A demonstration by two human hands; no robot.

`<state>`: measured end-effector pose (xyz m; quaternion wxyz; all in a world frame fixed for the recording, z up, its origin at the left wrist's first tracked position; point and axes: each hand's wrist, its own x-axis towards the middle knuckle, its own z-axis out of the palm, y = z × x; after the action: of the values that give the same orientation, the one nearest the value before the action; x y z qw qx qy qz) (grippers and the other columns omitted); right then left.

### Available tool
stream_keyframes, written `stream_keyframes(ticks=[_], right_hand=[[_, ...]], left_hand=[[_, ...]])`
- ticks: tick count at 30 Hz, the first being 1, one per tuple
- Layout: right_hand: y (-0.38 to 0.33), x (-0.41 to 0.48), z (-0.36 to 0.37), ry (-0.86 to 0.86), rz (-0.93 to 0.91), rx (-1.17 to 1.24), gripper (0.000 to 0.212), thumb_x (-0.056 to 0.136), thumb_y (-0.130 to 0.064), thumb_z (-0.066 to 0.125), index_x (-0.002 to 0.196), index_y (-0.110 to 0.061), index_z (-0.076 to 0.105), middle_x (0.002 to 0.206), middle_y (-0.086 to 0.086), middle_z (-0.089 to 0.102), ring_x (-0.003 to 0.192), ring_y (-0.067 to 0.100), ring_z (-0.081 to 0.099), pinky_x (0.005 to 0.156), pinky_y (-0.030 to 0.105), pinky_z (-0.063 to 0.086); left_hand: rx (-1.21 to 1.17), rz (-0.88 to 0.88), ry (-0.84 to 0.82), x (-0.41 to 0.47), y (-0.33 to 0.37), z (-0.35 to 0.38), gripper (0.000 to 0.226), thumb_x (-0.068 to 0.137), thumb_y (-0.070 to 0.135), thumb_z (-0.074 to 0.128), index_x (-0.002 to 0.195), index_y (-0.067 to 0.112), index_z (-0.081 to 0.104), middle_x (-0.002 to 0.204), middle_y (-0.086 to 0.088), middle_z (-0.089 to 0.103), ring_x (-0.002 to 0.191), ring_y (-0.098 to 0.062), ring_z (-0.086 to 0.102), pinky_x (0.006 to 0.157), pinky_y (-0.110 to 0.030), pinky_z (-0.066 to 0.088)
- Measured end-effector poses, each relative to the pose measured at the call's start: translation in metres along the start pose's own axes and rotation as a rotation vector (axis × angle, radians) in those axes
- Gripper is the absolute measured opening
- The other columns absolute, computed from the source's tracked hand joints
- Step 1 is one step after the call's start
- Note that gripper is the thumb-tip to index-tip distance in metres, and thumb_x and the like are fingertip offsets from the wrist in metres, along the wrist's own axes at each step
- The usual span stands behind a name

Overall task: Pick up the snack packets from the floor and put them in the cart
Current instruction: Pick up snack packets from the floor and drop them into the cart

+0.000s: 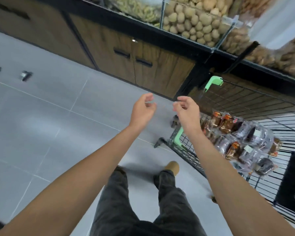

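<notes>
A black wire cart [186, 150] with mint-green corner guards stands at the right, holding several clear snack packets [242, 138] of brown and dark cakes. My left hand [143, 110] hangs in the air over the grey floor, fingers loosely curled, holding nothing. My right hand [187, 112] is raised just left of the cart's near corner, fingers also loosely curled and empty. No packet shows on the floor near my hands.
Wooden cabinet doors [126, 58] run under a black shelf with clear bins of bulk snacks [192, 19]. Small dark wheel-like objects [26, 75] sit at the far left on the floor. My legs and tan shoe [173, 167] are below. A black mat [293, 178] lies beyond the cart.
</notes>
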<state>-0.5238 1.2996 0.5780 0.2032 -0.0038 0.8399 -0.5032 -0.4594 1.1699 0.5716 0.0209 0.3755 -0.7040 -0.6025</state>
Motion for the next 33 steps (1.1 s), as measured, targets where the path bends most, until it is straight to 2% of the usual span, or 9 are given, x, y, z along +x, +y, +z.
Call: stream_keyframes(ticks=[2, 5, 10, 18, 22, 26, 30, 33], right_hand=[[-0.030, -0.010, 0.046, -0.060, -0.032, -0.030, 0.015, 0.088, -0.014, 0.058, 0.102, -0.018, 0.057, 0.097, 0.013, 0.069, 0.091, 0.023, 0.065, 0.082, 0.037, 0.051], [-0.081, -0.028, 0.118, -0.148, -0.092, -0.072, 0.013, 0.088, -0.011, 0.059, 0.100, -0.016, 0.059, 0.094, 0.015, 0.068, 0.082, 0.019, 0.062, 0.073, 0.029, 0.048], [-0.158, -0.055, 0.233, -0.267, -0.208, -0.107, 0.013, 0.086, -0.016, 0.058, 0.099, -0.019, 0.061, 0.089, 0.005, 0.068, 0.086, 0.022, 0.066, 0.077, 0.035, 0.053], [-0.249, -0.085, 0.391, -0.509, -0.320, -0.168, 0.016, 0.086, -0.016, 0.058, 0.101, -0.018, 0.062, 0.092, 0.006, 0.067, 0.088, 0.021, 0.066, 0.074, 0.030, 0.051], [-0.286, -0.087, 0.470, -0.615, -0.358, -0.187, 0.014, 0.085, -0.012, 0.058, 0.098, -0.016, 0.060, 0.090, 0.011, 0.066, 0.083, 0.023, 0.065, 0.067, 0.028, 0.047], [-0.319, -0.080, 0.556, -0.702, -0.373, -0.187, 0.013, 0.086, -0.011, 0.057, 0.099, -0.014, 0.058, 0.088, 0.008, 0.064, 0.079, 0.017, 0.061, 0.061, 0.020, 0.043], [-0.355, -0.060, 0.646, -0.770, -0.357, -0.200, 0.016, 0.084, -0.013, 0.057, 0.100, -0.016, 0.058, 0.085, 0.004, 0.063, 0.078, 0.016, 0.061, 0.062, 0.022, 0.044], [-0.383, -0.046, 0.705, -0.804, -0.326, -0.215, 0.013, 0.083, -0.011, 0.056, 0.093, -0.020, 0.057, 0.078, 0.002, 0.061, 0.071, 0.014, 0.056, 0.058, 0.022, 0.041]], left_hand=[[-0.032, -0.018, 0.037, 0.002, -0.008, -0.054, 0.034, 0.089, 0.005, 0.058, 0.123, 0.007, 0.054, 0.121, -0.004, 0.059, 0.077, -0.001, 0.052, 0.069, -0.004, 0.040], [-0.040, -0.039, 0.072, 0.003, -0.022, -0.140, 0.036, 0.089, 0.007, 0.059, 0.125, 0.008, 0.054, 0.123, -0.004, 0.058, 0.078, -0.002, 0.053, 0.065, -0.003, 0.040], [-0.044, -0.072, 0.189, 0.007, -0.039, -0.280, 0.038, 0.089, 0.015, 0.060, 0.126, 0.012, 0.053, 0.126, -0.002, 0.058, 0.097, -0.012, 0.056, 0.088, -0.023, 0.044], [-0.127, -0.123, 0.471, 0.011, -0.048, -0.451, 0.038, 0.090, 0.020, 0.057, 0.127, 0.013, 0.053, 0.126, 0.002, 0.058, 0.095, -0.009, 0.055, 0.086, -0.020, 0.039], [-0.138, -0.146, 0.578, 0.025, -0.058, -0.524, 0.040, 0.090, 0.019, 0.058, 0.129, 0.012, 0.051, 0.127, -0.001, 0.058, 0.105, -0.017, 0.058, 0.096, -0.027, 0.043], [-0.132, -0.164, 0.631, 0.053, -0.067, -0.601, 0.044, 0.091, 0.019, 0.057, 0.133, 0.011, 0.047, 0.130, -0.002, 0.055, 0.104, -0.016, 0.055, 0.091, -0.023, 0.039], [-0.113, -0.180, 0.679, 0.100, -0.071, -0.678, 0.046, 0.090, 0.018, 0.059, 0.133, 0.012, 0.046, 0.132, -0.004, 0.053, 0.107, -0.019, 0.055, 0.093, -0.027, 0.041], [-0.129, -0.238, 0.672, 0.132, -0.073, -0.728, 0.052, 0.089, 0.017, 0.060, 0.137, 0.013, 0.041, 0.135, -0.002, 0.050, 0.114, -0.021, 0.055, 0.095, -0.029, 0.042]])
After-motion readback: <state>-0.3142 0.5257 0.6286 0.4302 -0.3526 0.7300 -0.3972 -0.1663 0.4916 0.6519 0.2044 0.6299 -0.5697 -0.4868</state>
